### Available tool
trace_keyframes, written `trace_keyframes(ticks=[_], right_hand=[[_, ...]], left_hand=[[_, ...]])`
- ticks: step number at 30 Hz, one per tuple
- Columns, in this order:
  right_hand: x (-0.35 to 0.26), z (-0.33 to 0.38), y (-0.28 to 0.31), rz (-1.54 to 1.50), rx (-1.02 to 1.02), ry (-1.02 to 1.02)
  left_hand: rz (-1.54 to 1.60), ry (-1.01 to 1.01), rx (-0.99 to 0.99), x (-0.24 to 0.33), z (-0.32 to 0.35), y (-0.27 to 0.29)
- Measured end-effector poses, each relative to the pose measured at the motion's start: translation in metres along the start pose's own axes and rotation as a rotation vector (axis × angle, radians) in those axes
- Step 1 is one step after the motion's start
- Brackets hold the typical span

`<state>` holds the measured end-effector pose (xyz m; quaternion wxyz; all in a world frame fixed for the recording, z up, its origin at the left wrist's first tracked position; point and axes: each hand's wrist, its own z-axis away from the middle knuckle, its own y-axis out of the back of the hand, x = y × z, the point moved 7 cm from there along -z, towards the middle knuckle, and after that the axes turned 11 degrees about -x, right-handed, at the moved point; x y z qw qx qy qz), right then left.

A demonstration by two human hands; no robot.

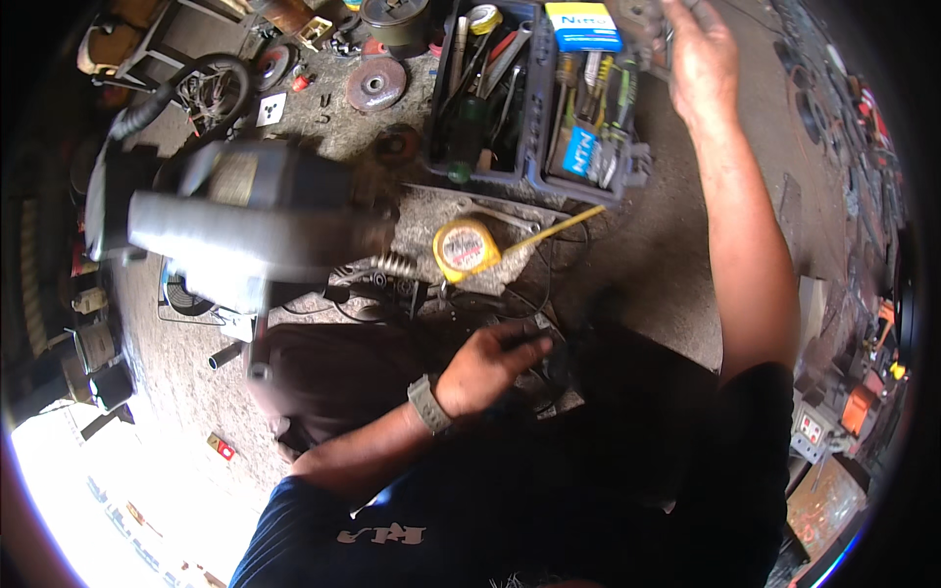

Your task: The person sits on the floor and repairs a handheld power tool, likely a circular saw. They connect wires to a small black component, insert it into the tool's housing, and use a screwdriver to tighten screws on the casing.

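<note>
Hands are working well apart on a gritty concrete floor point(676, 265) littered with tools. The right hand point(698, 61) is reaching far forward over the right end of a dark blue toolbox point(534, 162), its fingers curling around a small greyish metal part point(642, 29) at the top edge of the view; the grip is looking closed on that part, though blur and the rim of the picture are making it hard to be sure. The left hand point(485, 363), wearing a grey wristwatch point(427, 404), is resting low near the person's body, its fingers closing on a dark object point(549, 358) that I cannot identify in the shadow. Just ahead of that hand, a yellow tape measure point(467, 248) is lying on the floor with its blade point(564, 225) pulled out toward the toolbox. Left of the tape, a large grey power tool point(245, 220) is appearing blurred, with a coiled spring point(392, 265) beside it. Beyond it, a rusty grinding disc point(375, 84) is lying flat near the toolbox, which is holding pliers, screwdrivers and small blue boxes point(582, 24).
</note>
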<state>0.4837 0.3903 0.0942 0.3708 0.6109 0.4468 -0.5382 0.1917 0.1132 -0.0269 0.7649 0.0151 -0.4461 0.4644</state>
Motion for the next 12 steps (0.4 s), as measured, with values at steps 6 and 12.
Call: trace_keyframes(ticks=[6,12], right_hand=[[-0.055,-0.082,-0.039,0.022,-0.071,0.368],[-0.123,-0.125,-0.011,0.255,-0.043,0.411]], left_hand=[[-0.084,-0.038,-0.034,0.004,-0.01,-0.004],[0.114,0.232,-0.045,0.025,0.013,-0.034]])
